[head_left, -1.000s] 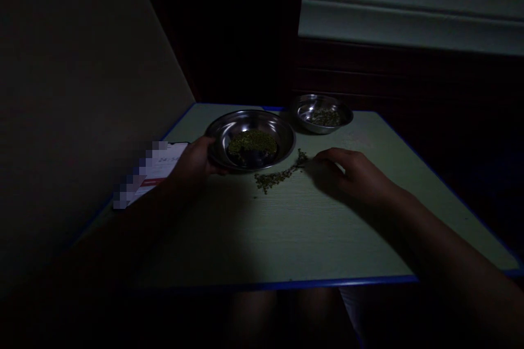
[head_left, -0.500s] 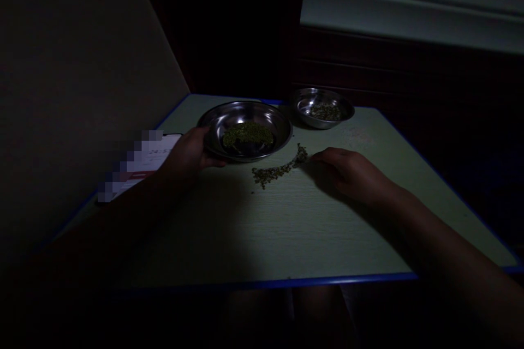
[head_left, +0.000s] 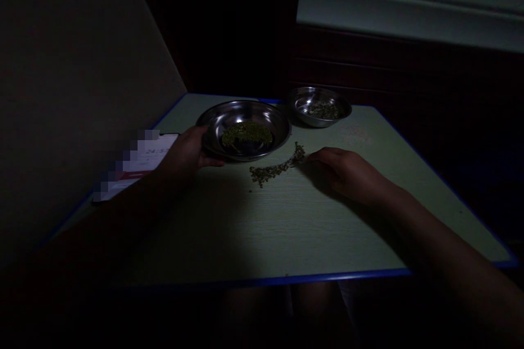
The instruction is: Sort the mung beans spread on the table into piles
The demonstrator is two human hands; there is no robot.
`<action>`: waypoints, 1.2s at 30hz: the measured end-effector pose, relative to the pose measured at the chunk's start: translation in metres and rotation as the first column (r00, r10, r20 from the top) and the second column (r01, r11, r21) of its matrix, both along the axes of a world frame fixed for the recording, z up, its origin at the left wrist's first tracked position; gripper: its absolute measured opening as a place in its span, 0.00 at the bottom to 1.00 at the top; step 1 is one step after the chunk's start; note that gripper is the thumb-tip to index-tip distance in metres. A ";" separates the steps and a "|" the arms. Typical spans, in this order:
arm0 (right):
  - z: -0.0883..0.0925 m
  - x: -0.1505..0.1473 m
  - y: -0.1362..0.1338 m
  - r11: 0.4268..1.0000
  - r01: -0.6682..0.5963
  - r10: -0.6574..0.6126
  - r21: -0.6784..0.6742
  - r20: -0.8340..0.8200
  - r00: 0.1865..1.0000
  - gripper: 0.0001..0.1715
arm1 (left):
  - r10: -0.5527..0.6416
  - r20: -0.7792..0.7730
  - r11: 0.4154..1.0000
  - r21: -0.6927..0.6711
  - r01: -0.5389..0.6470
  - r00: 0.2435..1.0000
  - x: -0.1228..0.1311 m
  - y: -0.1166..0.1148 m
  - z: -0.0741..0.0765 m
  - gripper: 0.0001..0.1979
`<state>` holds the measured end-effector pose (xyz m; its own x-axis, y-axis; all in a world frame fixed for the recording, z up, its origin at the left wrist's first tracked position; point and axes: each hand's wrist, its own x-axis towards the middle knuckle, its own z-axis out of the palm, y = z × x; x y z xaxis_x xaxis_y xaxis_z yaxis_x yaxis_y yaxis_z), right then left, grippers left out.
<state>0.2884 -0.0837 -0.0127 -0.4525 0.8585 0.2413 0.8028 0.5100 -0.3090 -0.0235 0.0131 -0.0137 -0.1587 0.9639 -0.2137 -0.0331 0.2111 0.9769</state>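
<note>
- We see the left hand (head_left: 186,154) gripping the near-left rim of a large, shallow, round steel dish (head_left: 244,129); the thumb lies over the rim, the fingers are curled beneath.
- The dish sits on a pale green bench with a blue edge (head_left: 295,229) and holds a mound of small green grains (head_left: 246,134) near its middle.
- We see the right hand (head_left: 347,173) lying palm down on the bench, its fingers loosely extended and holding nothing; the fingertips (head_left: 313,157) touch the right end of a curved line of loose green grains (head_left: 276,167).
- That line of grains lies on the bench just in front of the large dish, between the two hands, and runs from lower left to upper right.
- A smaller round steel bowl (head_left: 319,106) stands behind and to the right of the large dish, just beside it; it holds a thin scatter of grains (head_left: 323,110).
- A white sheet with a red band (head_left: 141,161), partly blurred, lies at the left edge of the bench beside the left wrist.
- The scene is dim; we cannot tell finer detail of the grains.
</note>
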 end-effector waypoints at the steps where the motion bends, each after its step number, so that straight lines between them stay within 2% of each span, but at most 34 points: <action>1: 0.001 0.000 -0.001 1.000 0.006 -0.006 0.007 0.007 1.000 0.26 | -0.003 -0.015 1.000 -0.003 0.003 1.000 0.000 0.000 0.000 0.11; 7: 0.003 -0.001 -0.003 1.000 0.016 -0.016 0.018 0.034 0.999 0.28 | 0.001 -0.042 1.000 -0.012 -0.001 0.999 0.000 0.003 -0.001 0.11; 11: 0.003 -0.006 -0.001 0.999 0.003 -0.005 0.040 0.059 0.998 0.25 | 0.005 -0.064 1.000 -0.010 -0.006 0.998 -0.002 0.003 -0.002 0.12; 16: 0.006 -0.004 -0.004 0.998 -0.069 0.069 0.004 0.025 0.997 0.25 | -0.011 -0.087 1.000 -0.003 0.011 0.996 -0.003 0.002 -0.002 0.13; 19: 0.006 -0.004 -0.006 0.998 -0.064 0.064 0.006 -0.002 0.998 0.26 | -0.006 -0.102 1.000 -0.012 0.005 0.995 -0.001 0.001 0.000 0.12; 22: 0.005 -0.008 -0.005 0.998 -0.049 0.048 0.031 0.014 0.999 0.27 | 0.003 -0.113 1.000 -0.021 -0.006 0.994 0.001 -0.001 0.000 0.12; 26: 0.005 -0.013 -0.006 0.994 -0.110 0.109 0.019 0.036 0.993 0.27 | 0.013 -0.099 1.000 -0.018 -0.015 0.995 0.001 0.000 0.001 0.11; 33: 0.013 -0.001 -0.015 0.986 -0.166 0.166 -0.029 0.003 0.986 0.28 | 0.026 -0.100 0.999 -0.035 -0.029 0.995 -0.001 0.003 0.000 0.13; 36: 0.018 0.003 -0.020 0.985 -0.164 0.164 -0.048 -0.008 0.986 0.25 | 0.007 -0.119 1.000 -0.027 -0.010 0.993 -0.001 0.002 0.000 0.14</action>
<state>0.2916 -0.1038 0.0052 -0.5870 0.7836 0.2036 0.7082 0.6188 -0.3399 -0.0246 0.0147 -0.0138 -0.1929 0.9565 -0.2189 0.0813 0.2380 0.9679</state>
